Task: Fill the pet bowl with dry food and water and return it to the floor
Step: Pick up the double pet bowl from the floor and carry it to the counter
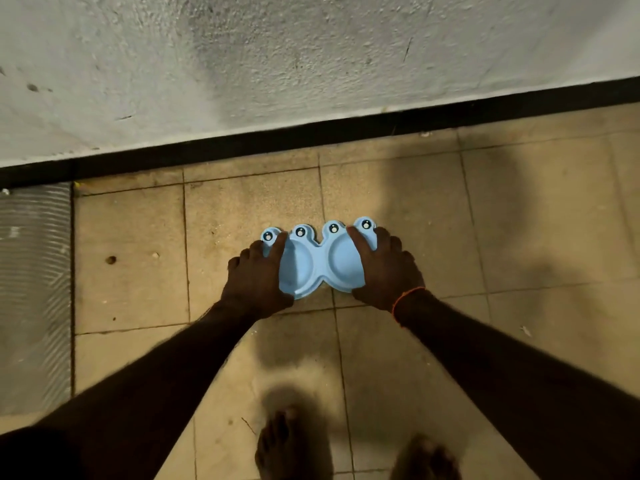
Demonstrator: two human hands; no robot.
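A light blue double pet bowl (320, 263) with several cartoon eyes along its far rim is down at the tiled floor (536, 220), close to the wall. Both of its round hollows look empty and dry. My left hand (258, 280) grips its left end, thumb over the rim. My right hand (384, 268) grips its right end the same way; an orange thread circles that wrist. Whether the bowl rests on the tiles or hangs just above them is unclear.
A rough white wall (277, 64) with a black skirting strip (346, 128) runs behind the bowl. A grey ribbed mat or grate (34, 289) lies at the left. My bare feet (294, 445) stand just behind the bowl on beige tiles.
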